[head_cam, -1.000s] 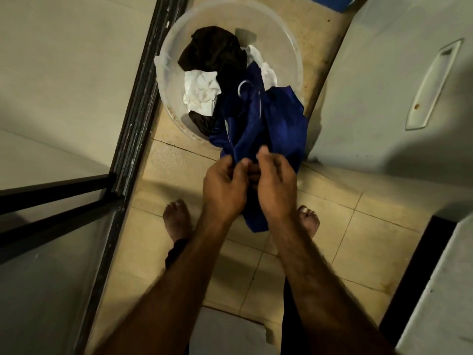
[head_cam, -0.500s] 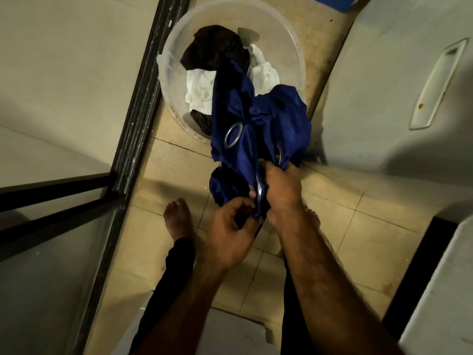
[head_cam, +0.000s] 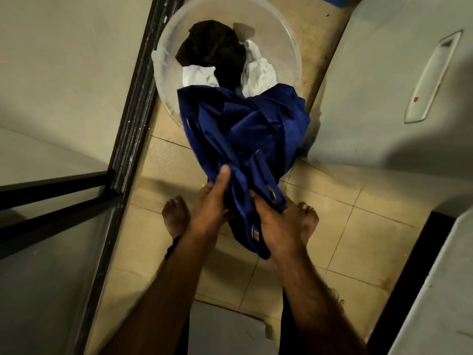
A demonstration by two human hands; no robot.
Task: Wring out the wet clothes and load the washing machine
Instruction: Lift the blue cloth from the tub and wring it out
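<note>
While gripped, bunched dark-blue eyeleted cloth (head_cam: pixel 245 139) overhangs near rim of clear round plastic tub (head_cam: pixel 294 47) | left hand (head_cam: pixel 210 208): clutching cloth | right hand (head_cam: pixel 276 226): clutching cloth | inside tub: black garment (head_cam: pixel 215 49), white garment (head_cam: pixel 258 73)

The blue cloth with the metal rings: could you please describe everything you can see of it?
The blue cloth is deep blue, smooth, slightly shiny fabric with metal eyelets. It is bunched and creased, its upper part over the near rim of the clear tub, its lower end gripped by the left hand and the right hand.
</note>
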